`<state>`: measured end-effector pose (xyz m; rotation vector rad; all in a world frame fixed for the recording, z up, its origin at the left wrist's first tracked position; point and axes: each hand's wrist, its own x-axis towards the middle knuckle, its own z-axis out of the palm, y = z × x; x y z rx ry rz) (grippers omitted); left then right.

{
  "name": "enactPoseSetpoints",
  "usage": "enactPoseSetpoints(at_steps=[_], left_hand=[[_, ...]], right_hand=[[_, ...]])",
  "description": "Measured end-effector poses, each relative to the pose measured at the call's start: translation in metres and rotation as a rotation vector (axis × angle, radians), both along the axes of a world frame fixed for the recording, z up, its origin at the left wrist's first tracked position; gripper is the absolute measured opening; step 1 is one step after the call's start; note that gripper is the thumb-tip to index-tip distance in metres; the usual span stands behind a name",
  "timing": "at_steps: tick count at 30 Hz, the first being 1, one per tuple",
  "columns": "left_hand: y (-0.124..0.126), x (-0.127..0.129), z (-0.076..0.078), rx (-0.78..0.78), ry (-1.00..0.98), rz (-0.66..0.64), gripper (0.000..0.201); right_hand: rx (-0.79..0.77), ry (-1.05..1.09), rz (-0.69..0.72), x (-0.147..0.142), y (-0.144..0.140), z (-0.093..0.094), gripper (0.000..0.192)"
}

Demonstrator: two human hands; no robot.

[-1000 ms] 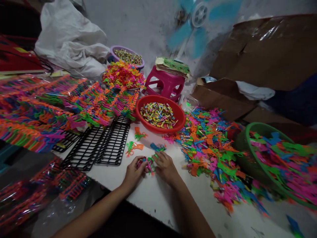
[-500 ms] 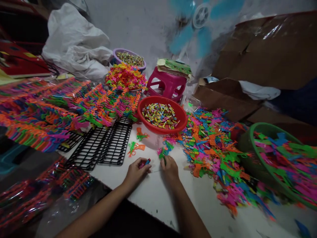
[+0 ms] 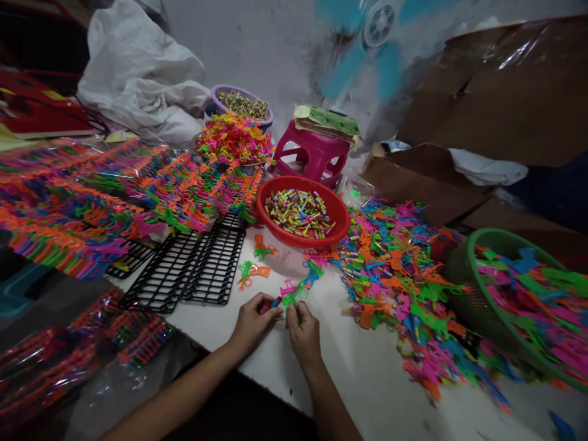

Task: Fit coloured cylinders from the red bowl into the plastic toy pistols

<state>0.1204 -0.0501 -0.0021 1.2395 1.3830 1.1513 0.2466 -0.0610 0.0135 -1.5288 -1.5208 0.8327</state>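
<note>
My left hand [image 3: 254, 320] is closed on a small red and blue tube [image 3: 276, 302], its blue end sticking out toward the right. Close beside it, my right hand [image 3: 304, 332] pinches a green plastic toy gun [image 3: 291, 297]. The tube's tip is right at the toy gun; whether they touch I cannot tell. Just beyond my fingers lie a pink piece [image 3: 288, 287] and a blue and green toy gun [image 3: 313, 274]. Two orange and green toy guns [image 3: 261, 271] rest farther left on the white table [image 3: 271, 367].
A red basin [image 3: 301, 241] of small tubes stands ahead. Loose toy guns [image 3: 395, 263] are heaped at the right, beside a green basket [image 3: 473, 288]. Black racks [image 3: 211, 269] and rows of bagged toy guns [image 3: 68, 214] fill the left. A pink stool [image 3: 315, 150] stands behind.
My right hand has moved left and a little nearer to me, bringing the green toy gun to the tube in my left hand. The left hand has hardly moved.
</note>
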Motion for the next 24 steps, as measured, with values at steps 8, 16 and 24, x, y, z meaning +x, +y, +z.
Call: enactPoseSetpoints(at_steps=[8, 16, 24], left_hand=[[0.000, 0.001, 0.001, 0.071, 0.053, -0.005, 0.019], [-0.003, -0.001, -0.001, 0.263, 0.187, -0.124, 0.020], [-0.002, 0.001, 0.001, 0.112, 0.045, -0.154, 0.033]], right_hand=[[0.037, -0.107, -0.041, -0.006, -0.001, 0.004, 0.027], [0.041, -0.208, -0.102, -0.012, -0.005, -0.004, 0.025], [-0.009, -0.140, -0.199, 0.024, 0.016, 0.003, 0.031]])
